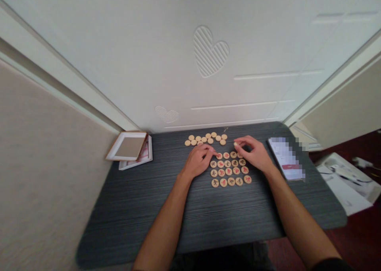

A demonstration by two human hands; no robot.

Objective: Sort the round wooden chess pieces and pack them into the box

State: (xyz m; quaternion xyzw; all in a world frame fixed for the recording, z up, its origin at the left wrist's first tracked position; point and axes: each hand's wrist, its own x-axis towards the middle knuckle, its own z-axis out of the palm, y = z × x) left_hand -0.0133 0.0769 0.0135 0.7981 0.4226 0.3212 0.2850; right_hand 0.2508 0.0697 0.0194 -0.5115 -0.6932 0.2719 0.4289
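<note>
Rows of round wooden Chinese chess pieces [228, 171] lie face up on the dark table, with red or black characters. My left hand [198, 160] rests at the left of the top row, its fingers apart and a fingertip on a red-marked piece [219, 155]. Between thumb and fingers of my right hand [253, 153] is a pale chess piece [235, 144], held just above the top row's right part. That hand partly covers a piece beneath it. Beyond my left hand, several blank-side-up pieces [204, 139] form a loose cluster, some partly hidden by its fingers.
A dark wood-grain table [143, 215] stands against a white panel [166, 64] with raised hearts. Shallow box parts [130, 148] lie at the back left. A phone [285, 157], partly pixelated, lies on the right. Beyond the table's right edge sits a white box [351, 179] with cables.
</note>
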